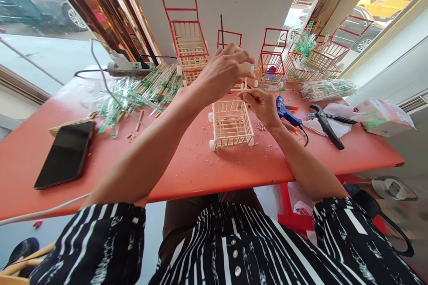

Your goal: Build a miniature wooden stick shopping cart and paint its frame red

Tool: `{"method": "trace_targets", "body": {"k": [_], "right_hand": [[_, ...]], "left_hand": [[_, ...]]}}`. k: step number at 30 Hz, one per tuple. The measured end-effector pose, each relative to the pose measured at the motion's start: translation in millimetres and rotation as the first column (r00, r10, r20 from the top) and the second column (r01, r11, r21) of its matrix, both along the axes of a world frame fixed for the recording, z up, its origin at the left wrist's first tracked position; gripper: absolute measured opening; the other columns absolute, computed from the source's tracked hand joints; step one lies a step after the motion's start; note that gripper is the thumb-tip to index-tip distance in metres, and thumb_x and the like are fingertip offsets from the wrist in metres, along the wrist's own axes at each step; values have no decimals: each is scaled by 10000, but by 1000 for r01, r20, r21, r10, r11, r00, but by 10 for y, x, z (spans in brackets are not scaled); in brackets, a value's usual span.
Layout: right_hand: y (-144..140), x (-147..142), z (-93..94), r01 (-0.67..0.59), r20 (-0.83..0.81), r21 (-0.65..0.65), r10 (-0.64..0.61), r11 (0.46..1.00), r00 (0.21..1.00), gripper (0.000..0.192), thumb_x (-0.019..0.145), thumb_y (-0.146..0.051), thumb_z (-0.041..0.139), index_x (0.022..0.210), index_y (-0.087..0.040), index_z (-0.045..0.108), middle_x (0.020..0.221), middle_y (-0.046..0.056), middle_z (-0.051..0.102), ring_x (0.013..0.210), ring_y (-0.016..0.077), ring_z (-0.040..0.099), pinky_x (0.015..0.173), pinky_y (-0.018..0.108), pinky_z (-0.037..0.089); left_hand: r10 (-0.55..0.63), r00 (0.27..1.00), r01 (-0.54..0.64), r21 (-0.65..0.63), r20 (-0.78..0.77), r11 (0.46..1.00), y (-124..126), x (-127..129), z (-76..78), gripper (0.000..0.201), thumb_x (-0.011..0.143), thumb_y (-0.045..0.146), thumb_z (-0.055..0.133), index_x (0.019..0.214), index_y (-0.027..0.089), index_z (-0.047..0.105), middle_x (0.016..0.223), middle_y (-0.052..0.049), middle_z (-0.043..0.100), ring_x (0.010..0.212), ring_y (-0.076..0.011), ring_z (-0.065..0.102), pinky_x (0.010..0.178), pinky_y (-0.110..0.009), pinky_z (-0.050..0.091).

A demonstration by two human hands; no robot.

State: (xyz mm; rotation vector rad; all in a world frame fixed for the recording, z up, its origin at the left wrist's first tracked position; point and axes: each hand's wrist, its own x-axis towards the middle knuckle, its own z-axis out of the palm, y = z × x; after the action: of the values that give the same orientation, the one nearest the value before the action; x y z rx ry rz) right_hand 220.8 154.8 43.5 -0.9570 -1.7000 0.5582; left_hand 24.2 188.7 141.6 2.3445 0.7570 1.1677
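Your left hand (224,70) hovers above the middle of the red table (187,173), fingers curled together and pinching the top of a thin upright wooden stick (245,85). Your right hand (262,106) sits just below and to the right of it, thumb and forefinger closed on the lower end of the same stick, right at the far right corner of the small wooden basket (231,124). That basket stands on white wheels near the table's middle, a little back from the near edge, with wood crumbs scattered around it. Just right of your right hand lies a blue glue gun (285,112), and beyond it black cutters (326,124) rest partly on a white cloth (334,118). Toward the near left corner a dark phone (66,153) lies flat. Behind it, at the far left, a heap of green-wrapped chopsticks (147,88) spreads out. Along the far edge stand several red-framed carts (187,35). A tissue pack (383,116) sits at the right edge.
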Motion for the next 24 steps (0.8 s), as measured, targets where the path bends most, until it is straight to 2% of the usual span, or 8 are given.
{"method": "trace_targets", "body": {"k": [5, 10, 15, 21, 24], "right_hand": [[-16, 7, 20, 3, 23, 28, -4, 1000, 1000, 457, 1021, -657, 701, 974, -241, 883, 958, 58, 851, 836, 166, 725, 815, 330, 585], [-31, 0, 32, 12, 41, 8, -13, 1000, 999, 492, 1014, -692, 687, 927, -244, 873, 957, 59, 848, 866, 179, 724, 805, 330, 581], [-20, -4, 15, 13, 27, 9, -13, 1000, 1000, 464, 1016, -663, 692, 937, -245, 877, 950, 58, 851, 845, 178, 723, 818, 342, 575], [-15, 3, 23, 29, 65, 14, -30, 999, 997, 406, 1029, -605, 686, 954, -259, 885, 960, 55, 853, 894, 198, 727, 831, 358, 577], [-21, 2, 29, 26, 69, 17, -27, 1000, 997, 368, 1033, -557, 685, 958, -259, 887, 969, 52, 855, 908, 198, 729, 839, 358, 579]], "left_hand": [[-114, 976, 111, -27, -185, 993, 207, 38, 21, 168, 762, 103, 795, 808, 264, 797, 1037, -69, 801, 1117, -275, 750, 1021, -383, 571], [-94, 954, 96, -6, -286, 995, 155, 25, 84, 133, 783, 105, 755, 770, 233, 788, 864, -35, 756, 901, -218, 732, 924, -320, 540], [-78, 966, 73, -27, -248, 997, 125, 36, 89, 96, 765, 133, 762, 733, 222, 782, 769, -31, 708, 830, -225, 692, 840, -319, 513], [-86, 969, 86, -10, -230, 996, 142, 7, 52, 112, 782, 180, 722, 716, 250, 777, 808, -62, 733, 862, -247, 693, 817, -337, 526], [-88, 981, 79, -57, -176, 995, 127, 0, 52, 101, 758, 177, 737, 707, 248, 787, 800, -63, 750, 850, -247, 695, 803, -330, 536]]}}
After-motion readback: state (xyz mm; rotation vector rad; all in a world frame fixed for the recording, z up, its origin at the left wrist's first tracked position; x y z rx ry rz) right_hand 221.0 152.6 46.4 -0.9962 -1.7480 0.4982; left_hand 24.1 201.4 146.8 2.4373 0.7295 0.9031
